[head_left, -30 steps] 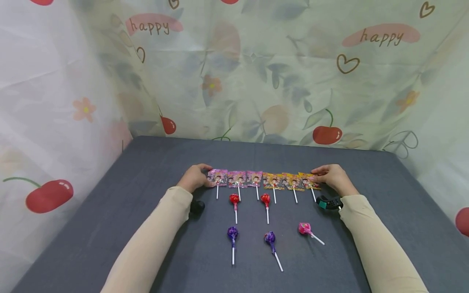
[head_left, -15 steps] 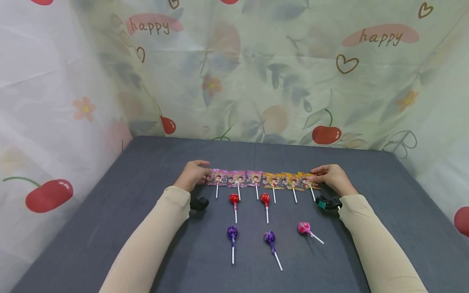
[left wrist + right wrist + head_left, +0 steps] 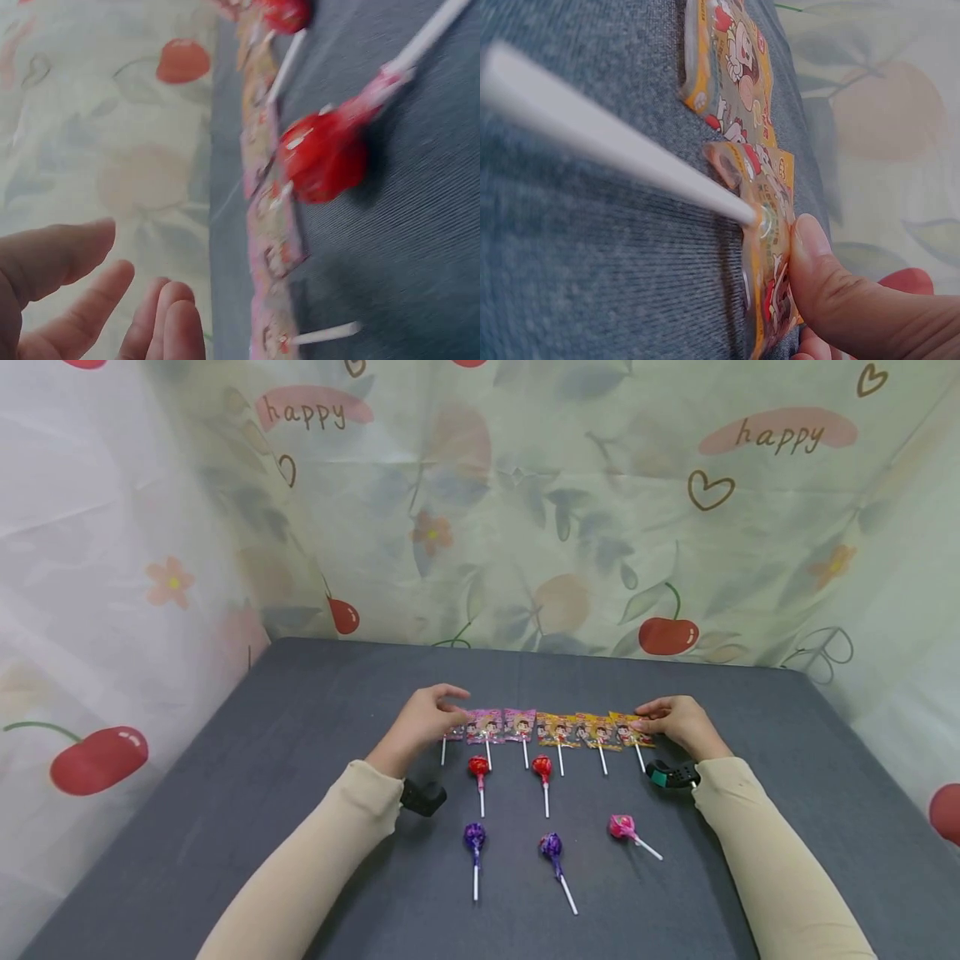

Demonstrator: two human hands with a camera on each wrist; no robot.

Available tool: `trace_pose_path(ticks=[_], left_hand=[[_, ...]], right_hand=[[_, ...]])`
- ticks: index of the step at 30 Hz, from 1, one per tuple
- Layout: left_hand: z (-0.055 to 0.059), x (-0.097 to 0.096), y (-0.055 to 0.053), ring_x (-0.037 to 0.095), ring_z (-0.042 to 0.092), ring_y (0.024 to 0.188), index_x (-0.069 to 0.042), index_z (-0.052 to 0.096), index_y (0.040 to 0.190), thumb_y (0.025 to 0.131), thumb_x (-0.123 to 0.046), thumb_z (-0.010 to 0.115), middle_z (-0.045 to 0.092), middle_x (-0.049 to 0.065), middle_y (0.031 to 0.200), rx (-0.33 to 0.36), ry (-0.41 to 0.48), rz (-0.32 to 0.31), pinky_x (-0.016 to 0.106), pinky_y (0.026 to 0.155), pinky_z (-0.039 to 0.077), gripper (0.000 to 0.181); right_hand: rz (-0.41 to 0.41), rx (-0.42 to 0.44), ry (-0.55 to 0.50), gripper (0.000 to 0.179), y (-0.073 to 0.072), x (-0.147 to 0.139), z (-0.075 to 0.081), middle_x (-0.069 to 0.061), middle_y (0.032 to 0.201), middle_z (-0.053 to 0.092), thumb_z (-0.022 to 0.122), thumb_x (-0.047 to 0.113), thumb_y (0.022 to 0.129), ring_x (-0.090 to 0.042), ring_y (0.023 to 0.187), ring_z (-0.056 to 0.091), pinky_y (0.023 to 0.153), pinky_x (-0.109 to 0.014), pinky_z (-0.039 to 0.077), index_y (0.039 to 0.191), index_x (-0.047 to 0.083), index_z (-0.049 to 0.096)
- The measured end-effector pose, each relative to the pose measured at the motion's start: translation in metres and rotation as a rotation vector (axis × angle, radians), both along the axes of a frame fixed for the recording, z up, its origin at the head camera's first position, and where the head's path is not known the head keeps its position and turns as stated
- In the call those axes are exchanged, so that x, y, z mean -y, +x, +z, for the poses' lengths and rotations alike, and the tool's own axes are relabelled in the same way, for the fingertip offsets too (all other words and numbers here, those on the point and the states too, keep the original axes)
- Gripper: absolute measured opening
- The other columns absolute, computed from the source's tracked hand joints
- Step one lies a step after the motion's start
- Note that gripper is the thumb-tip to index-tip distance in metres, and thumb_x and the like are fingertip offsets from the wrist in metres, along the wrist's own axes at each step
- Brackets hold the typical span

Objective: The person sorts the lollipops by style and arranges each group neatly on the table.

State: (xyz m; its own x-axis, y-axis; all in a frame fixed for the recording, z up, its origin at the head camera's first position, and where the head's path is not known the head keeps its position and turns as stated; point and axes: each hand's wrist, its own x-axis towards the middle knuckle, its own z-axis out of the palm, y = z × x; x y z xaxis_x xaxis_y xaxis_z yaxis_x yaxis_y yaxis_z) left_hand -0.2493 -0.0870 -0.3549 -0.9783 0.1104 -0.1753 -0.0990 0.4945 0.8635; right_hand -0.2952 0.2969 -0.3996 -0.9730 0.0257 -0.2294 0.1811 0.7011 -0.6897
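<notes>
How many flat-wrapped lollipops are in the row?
6, left to right: first pink, partly behind the left hand; second pink; third pink; first yellow; second yellow; third yellow, held by the right hand.

The table (image 3: 225, 827) has a dark grey, woven-looking top. Behind it hangs a pale curtain (image 3: 517, 527), printed with the word "happy" (image 3: 780, 435) twice, brown hearts (image 3: 711, 491), faint leaves (image 3: 615, 556) and red cherries (image 3: 667, 637). Whiter cloth (image 3: 82, 485) lines the left side, bearing an orange flower (image 3: 170, 583) above a large cherry (image 3: 99, 762).

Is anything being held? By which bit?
The right hand holds the rightmost flat, yellow plastic-wrapped lollipop by the right end of its wrapper; the left hand, nothing.
</notes>
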Motion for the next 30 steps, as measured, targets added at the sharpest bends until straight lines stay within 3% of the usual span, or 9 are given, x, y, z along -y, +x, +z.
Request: trace_pose_path(ticks=[5,16,24,30], left_hand=[[-0.008,-0.009,0.009,0.021,0.061,0.088,-0.009,0.065,0.122,0.087,-0.015,0.072,0.067,0.011,0.104,-0.025,-0.102,-0.083,0.03,0.068,0.048,0.036],[-0.025,-0.019,0.025,0.016,0.063,0.082,-0.002,0.072,0.101,0.078,-0.007,0.079,0.072,0.008,0.091,-0.102,-0.221,-0.211,0.029,0.07,0.051,0.024],[-0.028,-0.021,0.029,0.014,0.059,0.079,-0.004,0.073,0.092,0.076,-0.002,0.078,0.071,0.006,0.088,-0.14,-0.292,-0.21,0.032,0.078,0.05,0.017],[-0.021,-0.016,0.029,0.014,0.059,0.08,-0.005,0.075,0.094,0.078,-0.002,0.077,0.071,0.005,0.089,-0.13,-0.251,-0.177,0.031,0.075,0.05,0.017]], right_hand=[[-0.011,0.005,-0.001,0.041,0.001,-0.001,0.001,-0.024,0.122,0.06,0.069,0.017,0.09,-0.03,0.104,0.049,0.087,-0.04,0.042,0.124,-0.004,0.061],[0.002,0.007,-0.005,0.04,0.002,0.0,0.002,-0.024,0.12,0.06,0.067,0.017,0.092,-0.029,0.102,0.049,0.085,-0.037,0.042,0.124,-0.005,0.06],[-0.002,0.008,0.001,0.041,0.002,0.001,0.004,-0.024,0.12,0.059,0.069,0.018,0.09,-0.029,0.102,0.048,0.085,-0.038,0.042,0.122,-0.005,0.062],[0.008,0.008,-0.007,0.041,0.002,0.002,0.004,-0.024,0.121,0.059,0.069,0.019,0.09,-0.03,0.103,0.048,0.086,-0.039,0.042,0.123,-0.005,0.061]])
